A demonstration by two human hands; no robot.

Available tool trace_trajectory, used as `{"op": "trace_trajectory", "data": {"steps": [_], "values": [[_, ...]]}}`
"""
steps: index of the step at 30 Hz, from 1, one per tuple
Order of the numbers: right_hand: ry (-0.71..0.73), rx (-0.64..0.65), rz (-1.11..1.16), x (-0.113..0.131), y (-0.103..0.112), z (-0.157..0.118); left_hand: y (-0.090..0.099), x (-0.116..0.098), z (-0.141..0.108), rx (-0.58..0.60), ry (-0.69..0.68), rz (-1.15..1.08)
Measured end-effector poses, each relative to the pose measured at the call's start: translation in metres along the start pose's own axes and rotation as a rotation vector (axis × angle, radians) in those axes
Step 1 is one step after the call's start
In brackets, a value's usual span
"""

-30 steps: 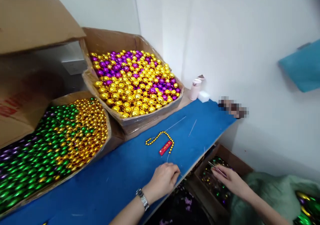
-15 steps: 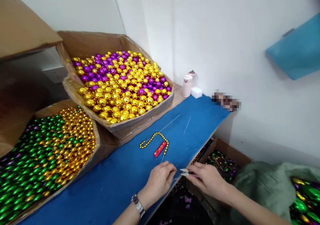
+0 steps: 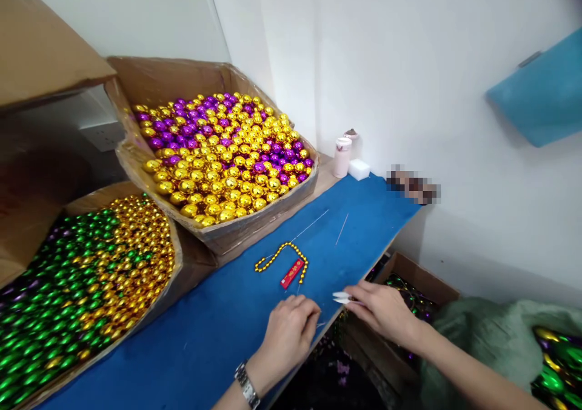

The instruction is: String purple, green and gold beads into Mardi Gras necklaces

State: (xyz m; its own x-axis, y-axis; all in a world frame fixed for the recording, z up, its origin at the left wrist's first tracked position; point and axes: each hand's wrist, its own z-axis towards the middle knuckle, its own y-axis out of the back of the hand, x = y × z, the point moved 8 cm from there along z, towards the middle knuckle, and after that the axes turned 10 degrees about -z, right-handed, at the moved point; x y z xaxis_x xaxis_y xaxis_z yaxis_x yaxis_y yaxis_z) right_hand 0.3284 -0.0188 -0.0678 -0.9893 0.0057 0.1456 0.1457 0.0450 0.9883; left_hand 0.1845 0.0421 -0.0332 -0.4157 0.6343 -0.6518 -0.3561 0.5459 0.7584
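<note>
Near the front edge of the blue cloth (image 3: 204, 331), my left hand (image 3: 293, 328) is pinched closed around a thin thread; a short end sticks out at its right. My right hand (image 3: 386, 313) grips small metal snips (image 3: 343, 298), their blades pointing left, apart from my left hand. Just beyond my left hand lies a curved string of gold beads (image 3: 288, 244), its thread running towards my fingers. Inside the curve is a red packet (image 3: 291, 273) with gold print.
A large carton (image 3: 254, 219) of gold and purple beads stands at the back left, another (image 3: 179, 264) of green and gold beads at left. A pink jar (image 3: 342, 158) and white block (image 3: 359, 169) sit at the far end. Green fabric (image 3: 486, 337) lies at right.
My right hand with the snips has moved slightly up and right, away from my left hand. The blades stand closer together. My left hand has barely moved.
</note>
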Motion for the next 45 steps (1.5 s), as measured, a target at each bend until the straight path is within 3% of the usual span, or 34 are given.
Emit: {"op": "trace_trajectory", "data": {"steps": [4, 8, 15, 23, 30, 34, 38, 42, 45], "values": [[0.044, -0.016, -0.076, -0.031, 0.008, 0.029, 0.018, 0.015, 0.000, -0.107, 0.084, -0.224], [0.155, 0.002, -0.052, -0.026, 0.014, 0.046, 0.024, 0.026, 0.000, -0.141, 0.142, -0.331], [0.332, 0.080, 0.118, 0.021, 0.018, 0.027, 0.007, 0.012, -0.001, -0.023, 0.040, -0.082], [0.354, 0.078, 0.092, 0.033, 0.023, 0.029, 0.001, 0.004, 0.001, 0.028, -0.041, 0.224], [0.471, 0.103, 0.027, 0.041, 0.024, 0.023, 0.006, -0.004, -0.004, 0.009, -0.059, 0.205], [0.540, 0.129, -0.032, 0.026, 0.024, 0.017, 0.018, -0.002, -0.004, -0.077, 0.002, -0.114], [0.417, 0.057, -0.173, 0.002, 0.023, 0.041, 0.035, 0.018, -0.009, -0.227, 0.139, -0.480], [0.329, -0.012, -0.320, -0.022, 0.018, 0.077, 0.082, 0.049, -0.032, -0.541, 0.259, -0.809], [0.245, -0.064, -0.423, -0.044, 0.016, 0.103, 0.124, 0.064, -0.056, -0.829, 0.239, -1.083]]}}
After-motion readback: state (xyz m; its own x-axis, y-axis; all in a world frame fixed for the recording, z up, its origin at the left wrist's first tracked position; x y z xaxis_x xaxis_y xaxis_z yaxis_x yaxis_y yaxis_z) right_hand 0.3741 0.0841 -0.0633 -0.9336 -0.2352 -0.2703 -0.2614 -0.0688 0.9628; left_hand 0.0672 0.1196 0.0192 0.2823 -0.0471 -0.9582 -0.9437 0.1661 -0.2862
